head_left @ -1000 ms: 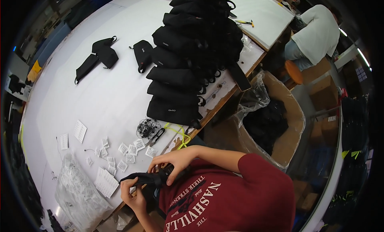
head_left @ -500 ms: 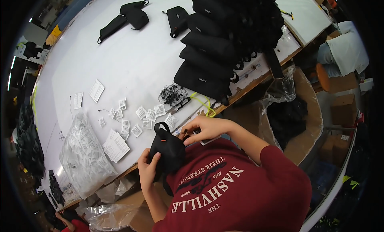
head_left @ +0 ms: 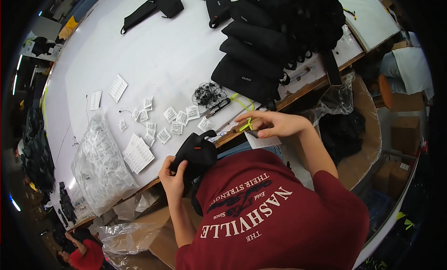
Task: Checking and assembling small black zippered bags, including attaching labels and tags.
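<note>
My left hand [head_left: 173, 180] grips a small black fabric pouch [head_left: 198, 153] by its lower left side, thumb on its face. The pouch has a small orange tab and a strap loop at its top. To the right of the pouch is my right hand [head_left: 274, 124], its index finger stretched out and the others curled. A white card [head_left: 261, 141] with dark print shows just below those curled fingers and seems held by them; the exact grip is hidden. A thin dark cord seems to run between the pouch's top and this hand.
Small white packets [head_left: 177, 116], printed sheets [head_left: 138, 153] and a clear bag of packets [head_left: 102, 167] lie on the white table [head_left: 153, 60]. Near its edge are tangled black cords [head_left: 209, 94], black-handled snips [head_left: 219, 107] and a yellow-green cord [head_left: 242, 102]. Black pouches [head_left: 244, 79] are piled at right; an open carton [head_left: 361, 116] stands below.
My right hand has moved away from the pouch, right and upward, and the white card beneath it shows more. The pouch is now tilted to the right in my left hand.
</note>
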A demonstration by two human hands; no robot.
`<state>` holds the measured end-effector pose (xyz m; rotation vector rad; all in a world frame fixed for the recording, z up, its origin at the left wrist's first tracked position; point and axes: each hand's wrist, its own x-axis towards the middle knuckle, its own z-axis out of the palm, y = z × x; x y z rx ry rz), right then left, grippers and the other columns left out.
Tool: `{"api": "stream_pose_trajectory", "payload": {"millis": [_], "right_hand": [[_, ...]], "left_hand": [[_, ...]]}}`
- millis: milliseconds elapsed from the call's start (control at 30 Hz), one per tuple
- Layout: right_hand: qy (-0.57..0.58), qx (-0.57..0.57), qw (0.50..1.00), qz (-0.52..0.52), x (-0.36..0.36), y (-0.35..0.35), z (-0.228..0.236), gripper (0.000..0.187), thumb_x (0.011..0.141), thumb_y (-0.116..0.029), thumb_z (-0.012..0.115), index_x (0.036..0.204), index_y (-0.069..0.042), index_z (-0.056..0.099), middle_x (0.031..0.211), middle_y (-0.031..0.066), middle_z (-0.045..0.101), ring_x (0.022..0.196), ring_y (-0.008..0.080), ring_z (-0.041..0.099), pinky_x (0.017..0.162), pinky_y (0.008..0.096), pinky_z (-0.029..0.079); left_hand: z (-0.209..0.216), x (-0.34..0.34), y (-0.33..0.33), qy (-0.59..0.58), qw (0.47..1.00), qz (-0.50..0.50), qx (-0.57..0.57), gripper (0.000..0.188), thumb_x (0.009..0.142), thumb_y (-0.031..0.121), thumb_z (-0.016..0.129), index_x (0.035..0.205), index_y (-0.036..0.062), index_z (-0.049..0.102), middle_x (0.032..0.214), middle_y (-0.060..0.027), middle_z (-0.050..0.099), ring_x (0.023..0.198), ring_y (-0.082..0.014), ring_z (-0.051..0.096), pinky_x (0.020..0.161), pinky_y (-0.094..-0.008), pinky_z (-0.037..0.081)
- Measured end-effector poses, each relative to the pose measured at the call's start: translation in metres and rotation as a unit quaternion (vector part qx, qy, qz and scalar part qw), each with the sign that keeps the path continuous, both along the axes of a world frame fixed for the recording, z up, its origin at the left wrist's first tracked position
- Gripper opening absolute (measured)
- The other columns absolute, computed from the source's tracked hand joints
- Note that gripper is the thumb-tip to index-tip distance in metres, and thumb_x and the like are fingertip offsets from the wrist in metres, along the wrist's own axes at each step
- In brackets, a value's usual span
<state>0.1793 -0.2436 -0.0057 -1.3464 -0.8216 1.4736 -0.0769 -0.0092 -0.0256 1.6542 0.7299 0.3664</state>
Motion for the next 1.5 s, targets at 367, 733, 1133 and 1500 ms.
{"api": "stream_pose_trajectory", "payload": {"millis": [367,733,1133,1500], "right_hand": [[0.424,0.300,0.836,-0.175,0.003,-0.006,-0.025,0.066,0.081,-0.052,0.062,0.120,0.000,0.051,0.103,0.0198,0.063,0.083,0.0301,0.065,0.073,0.0296,0.051],[0.263,0.121,0.837,-0.464,-0.022,0.078,-0.015,0.037,0.093,-0.042,0.050,0.079,-0.008,0.057,0.052,0.0022,0.048,0.043,0.0094,0.041,0.043,0.0221,0.030],[-0.083,0.109,0.906,-0.401,-0.020,0.068,0.019,0.031,0.085,-0.021,0.068,0.061,-0.004,0.058,0.046,-0.0022,0.044,0.047,-0.0007,0.038,0.042,0.0225,0.026],[-0.454,-0.092,0.882,0.092,-0.037,0.057,0.043,0.036,0.079,-0.043,0.065,0.072,-0.008,0.070,0.054,0.0098,0.058,0.054,0.0243,0.060,0.053,0.0328,0.045]], "left_hand": [[0.015,0.012,-0.009,0.043,0.998,-0.033,0.029,0.013,0.078,0.006,0.069,0.079,-0.0004,0.058,0.069,0.0037,0.051,0.065,-0.0051,0.044,0.060,-0.0195,0.034],[0.036,0.033,-0.038,0.022,0.965,-0.190,0.181,0.014,0.071,0.008,0.071,0.076,0.0026,0.059,0.075,-0.0060,0.060,0.071,-0.0224,0.051,0.069,-0.0308,0.037],[0.036,0.044,-0.027,0.015,0.956,-0.206,0.208,0.017,0.066,0.004,0.072,0.081,0.0020,0.063,0.090,-0.0093,0.061,0.083,-0.0241,0.057,0.075,-0.0315,0.044],[0.037,0.058,-0.023,-0.070,0.867,-0.305,0.387,0.022,0.065,0.009,0.072,0.084,0.0060,0.062,0.091,-0.0059,0.060,0.092,-0.0244,0.056,0.085,-0.0368,0.041]]}}
